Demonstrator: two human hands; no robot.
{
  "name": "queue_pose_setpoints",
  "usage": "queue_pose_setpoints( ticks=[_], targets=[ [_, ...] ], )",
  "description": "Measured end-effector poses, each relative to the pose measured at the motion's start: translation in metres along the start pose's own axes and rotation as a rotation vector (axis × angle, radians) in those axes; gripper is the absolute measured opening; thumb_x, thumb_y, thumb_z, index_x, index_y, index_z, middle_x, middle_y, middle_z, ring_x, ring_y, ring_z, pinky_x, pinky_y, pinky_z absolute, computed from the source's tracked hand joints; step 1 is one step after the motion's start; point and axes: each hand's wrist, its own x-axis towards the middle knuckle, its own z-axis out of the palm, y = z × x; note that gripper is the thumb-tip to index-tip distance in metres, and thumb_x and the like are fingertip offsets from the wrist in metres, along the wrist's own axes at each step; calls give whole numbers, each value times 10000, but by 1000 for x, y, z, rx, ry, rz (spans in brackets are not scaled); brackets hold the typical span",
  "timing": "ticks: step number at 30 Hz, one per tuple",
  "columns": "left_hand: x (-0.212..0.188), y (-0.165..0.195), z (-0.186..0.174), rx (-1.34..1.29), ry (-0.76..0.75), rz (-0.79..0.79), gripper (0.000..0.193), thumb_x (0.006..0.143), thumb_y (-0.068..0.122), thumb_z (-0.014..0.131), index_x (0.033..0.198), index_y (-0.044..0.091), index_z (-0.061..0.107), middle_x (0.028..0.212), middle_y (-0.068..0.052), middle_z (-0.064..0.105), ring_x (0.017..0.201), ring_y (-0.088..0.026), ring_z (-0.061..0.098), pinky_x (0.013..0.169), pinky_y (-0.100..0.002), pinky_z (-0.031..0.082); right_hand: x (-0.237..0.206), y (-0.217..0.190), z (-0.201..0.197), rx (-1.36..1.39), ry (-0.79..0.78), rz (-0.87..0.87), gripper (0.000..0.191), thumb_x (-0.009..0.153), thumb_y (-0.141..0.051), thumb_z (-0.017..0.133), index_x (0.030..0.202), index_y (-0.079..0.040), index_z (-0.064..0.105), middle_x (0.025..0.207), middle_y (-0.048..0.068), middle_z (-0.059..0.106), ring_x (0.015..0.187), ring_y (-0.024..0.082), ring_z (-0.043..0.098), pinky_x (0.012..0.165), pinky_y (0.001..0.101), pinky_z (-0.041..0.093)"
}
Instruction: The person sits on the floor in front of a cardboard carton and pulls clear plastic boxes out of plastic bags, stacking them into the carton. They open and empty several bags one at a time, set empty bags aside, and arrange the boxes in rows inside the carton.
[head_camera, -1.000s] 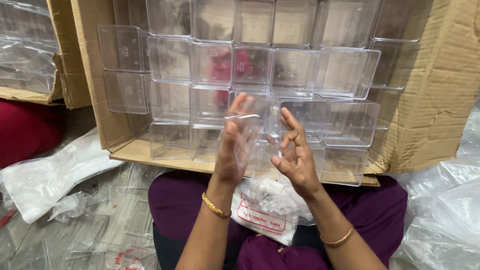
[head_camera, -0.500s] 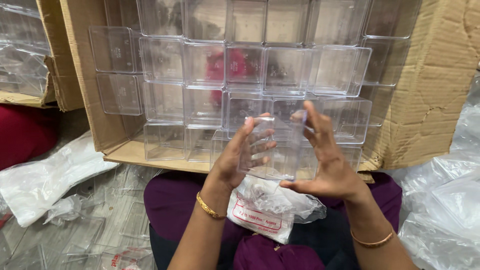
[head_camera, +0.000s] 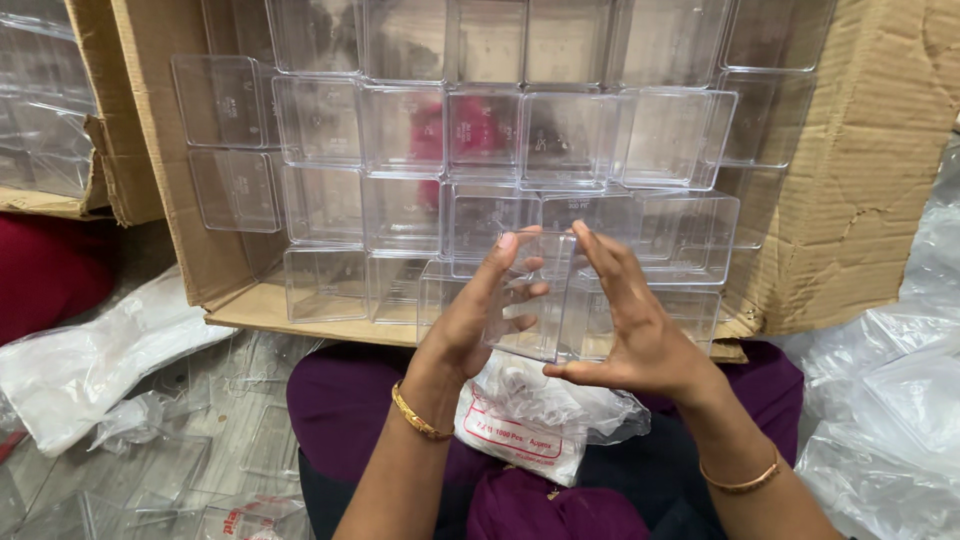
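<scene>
Fingers of the left hand (head_camera: 478, 318) and right hand (head_camera: 632, 330) press flat against opposite walls of a clear plastic box (head_camera: 530, 300), gripping it between them (light, even pressure likely avoids flexing thin walls). Behind stands a cardboard carton (head_camera: 850, 180) of stacked boxes (head_camera: 400, 130).

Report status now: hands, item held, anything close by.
Left hand and right hand grip one clear plastic box. Carton of stacked clear boxes directly behind.
</scene>
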Motion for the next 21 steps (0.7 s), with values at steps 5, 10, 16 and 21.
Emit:
queue_pose_setpoints(
  ticks=[5,10,16,21],
  targets=[
    [8,10,13,229,61,219,740,997,671,360,1555,184,369,1630,-139,349,1450,-234,351,1161,-445,295,0,17,-6,117,-77,75,1278,677,-467,872,1648,-101,126,1587,203,363,1349,323,463,1161,471,432],
    [1,37,10,895,-22,977,685,1122,617,206,1469,120,524,1592,-166,450,1561,-312,369,1350,-484,236,11,46,-17,489,-243,146,1121,858,-641,693,1682,-66,194,1690,192,306,1582,335,294,1277,496,282],
    [1,33,10,656,119,1069,738,1113,610,178,1183,62,668,1205,-93,684,1153,-249,665,1053,-340,510,9,26,2,775,9,79,1006,906,-590,723,1644,-61,290,1680,205,398,1599,316,355,1316,478,333],
    [6,4,12,187,320,987,723,1080,599,193,1134,10,608,1093,-95,636,1076,-201,599,1011,-336,460,2,0,29,629,250,3,942,846,-199,900,1564,-132,293,1590,166,434,1518,272,422,1287,441,403]
  ],
)
